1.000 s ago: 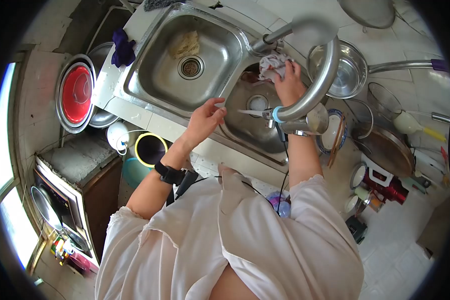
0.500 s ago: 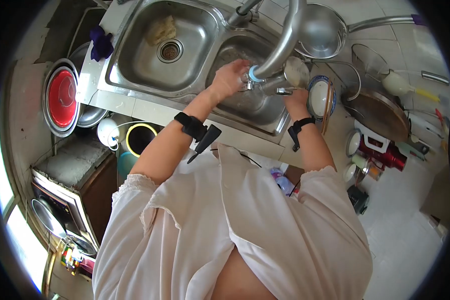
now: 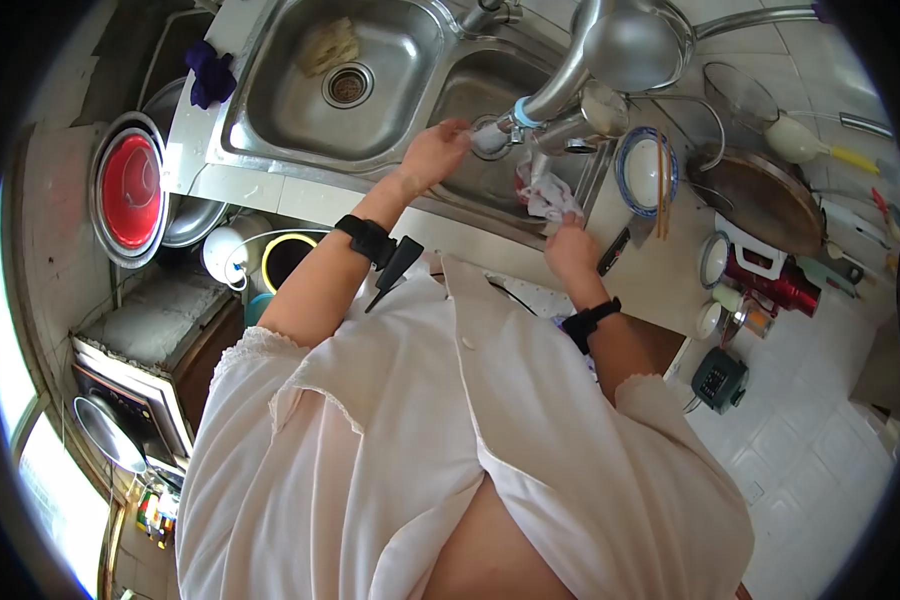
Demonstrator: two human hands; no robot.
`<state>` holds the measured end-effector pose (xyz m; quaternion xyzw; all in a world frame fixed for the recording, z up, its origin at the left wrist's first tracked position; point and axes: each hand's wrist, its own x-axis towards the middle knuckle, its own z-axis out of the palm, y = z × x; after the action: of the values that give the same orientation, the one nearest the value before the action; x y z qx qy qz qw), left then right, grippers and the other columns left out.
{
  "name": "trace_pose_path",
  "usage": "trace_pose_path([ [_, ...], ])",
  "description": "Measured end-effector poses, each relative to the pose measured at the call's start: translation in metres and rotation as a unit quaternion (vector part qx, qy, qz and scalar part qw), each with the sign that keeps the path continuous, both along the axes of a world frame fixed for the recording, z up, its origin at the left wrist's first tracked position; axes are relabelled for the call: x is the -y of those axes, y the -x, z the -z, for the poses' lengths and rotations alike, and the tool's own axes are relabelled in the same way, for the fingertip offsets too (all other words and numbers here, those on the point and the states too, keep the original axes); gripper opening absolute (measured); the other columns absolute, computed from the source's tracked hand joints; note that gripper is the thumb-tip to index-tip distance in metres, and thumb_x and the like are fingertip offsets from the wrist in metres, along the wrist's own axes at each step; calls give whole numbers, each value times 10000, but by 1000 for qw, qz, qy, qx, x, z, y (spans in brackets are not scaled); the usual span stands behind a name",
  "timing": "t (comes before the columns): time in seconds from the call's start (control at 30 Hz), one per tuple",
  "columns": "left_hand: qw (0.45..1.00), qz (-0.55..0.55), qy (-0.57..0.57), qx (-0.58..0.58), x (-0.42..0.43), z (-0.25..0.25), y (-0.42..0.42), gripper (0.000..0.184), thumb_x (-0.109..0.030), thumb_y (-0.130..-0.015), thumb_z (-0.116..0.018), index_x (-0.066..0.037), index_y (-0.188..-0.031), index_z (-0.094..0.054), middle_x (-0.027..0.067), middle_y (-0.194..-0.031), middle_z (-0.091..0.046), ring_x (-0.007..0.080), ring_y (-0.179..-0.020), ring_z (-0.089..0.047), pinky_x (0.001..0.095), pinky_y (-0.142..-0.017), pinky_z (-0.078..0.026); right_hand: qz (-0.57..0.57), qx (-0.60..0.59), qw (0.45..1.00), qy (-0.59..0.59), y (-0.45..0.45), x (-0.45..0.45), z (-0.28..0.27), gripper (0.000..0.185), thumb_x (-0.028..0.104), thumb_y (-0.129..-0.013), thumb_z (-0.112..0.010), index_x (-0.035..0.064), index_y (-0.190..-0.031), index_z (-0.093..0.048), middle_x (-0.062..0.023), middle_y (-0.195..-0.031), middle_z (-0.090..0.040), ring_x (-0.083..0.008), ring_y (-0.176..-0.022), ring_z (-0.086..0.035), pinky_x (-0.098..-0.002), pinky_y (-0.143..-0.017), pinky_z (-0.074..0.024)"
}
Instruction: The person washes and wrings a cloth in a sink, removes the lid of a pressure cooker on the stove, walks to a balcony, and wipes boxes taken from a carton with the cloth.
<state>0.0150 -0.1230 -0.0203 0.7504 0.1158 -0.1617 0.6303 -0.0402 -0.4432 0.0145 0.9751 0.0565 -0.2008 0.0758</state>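
My right hand (image 3: 572, 250) is closed on a crumpled white and pink cloth (image 3: 548, 196) at the front right of the right sink basin (image 3: 480, 210). My left hand (image 3: 437, 153) hovers over the divider between the two basins, fingers a little apart, with nothing seen in it. Just right of its fingertips is the end of the curved metal faucet (image 3: 548, 100), which has a light blue ring. In the left basin (image 3: 300, 120) a yellowish cloth (image 3: 329, 46) lies behind the drain.
Right of the sink are a blue-rimmed bowl (image 3: 642, 172), chopsticks (image 3: 663, 190), a knife (image 3: 615, 250), a round wooden board (image 3: 755, 200) and a red thermos (image 3: 785, 285). A purple cloth (image 3: 210, 76) and a red basin (image 3: 130, 190) are at the left.
My right hand has come with the cloth from the back of the right basin to its front edge. My left hand, near the faucet half a second ago, has moved slightly left.
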Motion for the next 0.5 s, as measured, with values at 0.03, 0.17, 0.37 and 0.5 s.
trace_pose_path([
  [0.03, 1000, -3, 3, -6, -5, 3, 2, 467, -359, -971, -570, -60, -1326, -623, 229, -1176, -710, 379, -1150, -656, 425, -993, -497, -2, 0, 1000, -1, 7, -3, -1, 465, 253, -883, -630, -5, -1266, -576, -224, -1201, -651, -416, -938, -714, -508, -799, -574],
  [0.17, 1000, -12, 9, -25, -21, 22, 5, 472, -357, -978, -554, -50, -1330, -619, 230, -1169, -712, 374, -1150, -657, 426, -1001, -490, 108, -60, 992, -31, 13, -32, -10, 455, 323, -830, -669, -9, -1140, -669, -243, -1086, -708, -417, -979, -705, -498, -864, -563],
  [0.37, 999, -14, -15, -28, -49, 17, 10, 458, -285, -1003, -572, -24, -1378, -584, 130, -1116, -715, 187, -906, -709, 330, -861, -538, 43, -112, 973, -199, -25, -136, -1, 412, 395, -816, -711, 31, -1003, -761, -229, -972, -744, -372, -975, -719, -429, -852, -554],
  [0.5, 998, -55, -23, -13, -66, 16, 21, 438, -285, -1001, -573, -33, -1357, -604, 123, -1064, -723, 183, -870, -715, 327, -834, -543, 192, -61, 854, -480, -77, -195, 30, 388, 390, -810, -744, 14, -907, -736, -177, -805, -726, -312, -812, -716, -424, -791, -546],
])
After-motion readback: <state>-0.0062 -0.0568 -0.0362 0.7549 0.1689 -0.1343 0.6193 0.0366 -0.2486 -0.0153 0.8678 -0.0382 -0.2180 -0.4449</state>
